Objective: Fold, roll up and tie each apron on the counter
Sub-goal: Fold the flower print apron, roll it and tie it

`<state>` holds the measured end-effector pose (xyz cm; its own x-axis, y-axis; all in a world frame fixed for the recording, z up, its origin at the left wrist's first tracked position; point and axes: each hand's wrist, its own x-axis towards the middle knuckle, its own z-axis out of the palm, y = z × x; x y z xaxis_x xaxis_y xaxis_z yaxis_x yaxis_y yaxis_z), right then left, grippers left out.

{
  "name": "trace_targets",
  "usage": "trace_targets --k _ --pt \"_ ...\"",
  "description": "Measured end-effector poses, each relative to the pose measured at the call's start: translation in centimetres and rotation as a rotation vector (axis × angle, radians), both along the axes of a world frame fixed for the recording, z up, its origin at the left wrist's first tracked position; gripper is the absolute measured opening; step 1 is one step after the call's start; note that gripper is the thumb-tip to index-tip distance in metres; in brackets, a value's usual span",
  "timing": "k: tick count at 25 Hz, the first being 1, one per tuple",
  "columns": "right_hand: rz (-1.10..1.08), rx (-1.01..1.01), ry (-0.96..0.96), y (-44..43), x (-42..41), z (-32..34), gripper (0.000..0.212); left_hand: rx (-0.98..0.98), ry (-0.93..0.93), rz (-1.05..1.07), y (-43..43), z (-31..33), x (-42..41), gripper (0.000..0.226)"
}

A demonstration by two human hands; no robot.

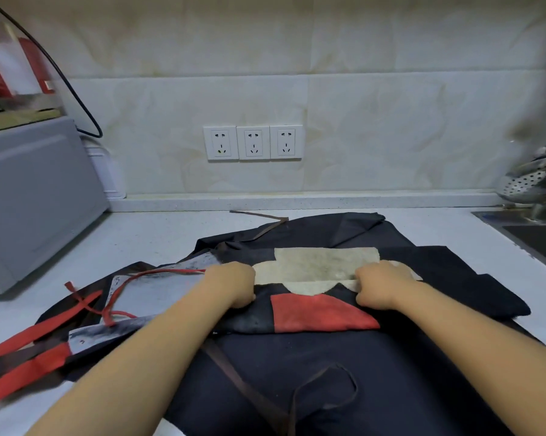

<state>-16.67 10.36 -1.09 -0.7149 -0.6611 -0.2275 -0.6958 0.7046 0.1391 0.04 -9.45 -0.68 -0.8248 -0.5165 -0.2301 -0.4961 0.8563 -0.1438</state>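
the dark apron was laid on the worktop, its folded edge pinched in the left hand and right hand, set well apart, likely to keep the roll even.

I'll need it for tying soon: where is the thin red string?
In the head view, the thin red string lies just left of the left hand, curving across the grey apron panel.

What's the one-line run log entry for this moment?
phase: folding or rolling | left hand: grips fold of dark apron | right hand: grips same fold | place: counter | tie: not yet done
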Motion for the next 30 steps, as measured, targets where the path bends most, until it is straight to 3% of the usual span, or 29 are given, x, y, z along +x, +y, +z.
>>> trace_targets --k 2,3,6,9,10,14,17,20,22,23,26,30 --pt "-0.108 0.009 0.082 -0.3 0.9 -0.9 0.032 -0.283 0.315 -0.037 1.9 -2.2 0.1 0.023" --pt "-0.148 0.012 0.136 -0.7 1.5 -1.1 0.038 -0.326 0.427 -0.091 3.2 -3.0 0.0 0.023" --pt "-0.089 -0.147 0.168 -2.4 4.4 -2.0 0.044 -0.185 0.602 -0.254 6.7 -5.4 -0.4 0.012" --pt "-0.007 -0.273 -0.105 -3.1 7.0 -4.2 0.051 0.063 0.504 -0.185 8.1 -6.6 -0.8 0.060" --pt "-0.032 -0.282 -0.131 -2.8 6.9 -4.8 0.052 0.111 0.423 -0.166 8.1 -6.7 -0.7 0.062" --pt "-0.232 -0.298 -0.097 0.6 3.9 -5.9 0.070 0.154 0.378 -0.132 8.1 -5.8 -1.3 0.049" --pt "-0.287 -0.376 -0.142 1.4 2.5 -6.0 0.059 0.135 0.442 -0.226 10.3 -5.3 -3.9 0.047" --pt "-0.322 -0.792 -0.160 2.4 1.3 -5.9 0.044 0.261 0.550 -0.412 13.5 -5.7 -7.0 0.049" --pt "-0.344 -0.987 -0.147 4.9 0.0 -5.6 0.037 0.282 0.481 -0.364 15.2 -6.0 -8.5 0.051" --pt "-0.312 -0.952 -0.079 6.4 -1.0 -5.6 0.036 0.274 0.417 -0.338 15.7 -6.1 -9.1 0.051" --pt "-0.362 -0.465 0.031 10.8 -4.0 -6.3 0.055 0.237 0.257 -0.351 16.9 -6.3 -10.1 0.051" --pt "-0.489 -0.311 -0.019 13.6 -6.3 -6.6 0.077 0.142 0.247 -0.364 17.6 -6.8 -10.1 0.051"
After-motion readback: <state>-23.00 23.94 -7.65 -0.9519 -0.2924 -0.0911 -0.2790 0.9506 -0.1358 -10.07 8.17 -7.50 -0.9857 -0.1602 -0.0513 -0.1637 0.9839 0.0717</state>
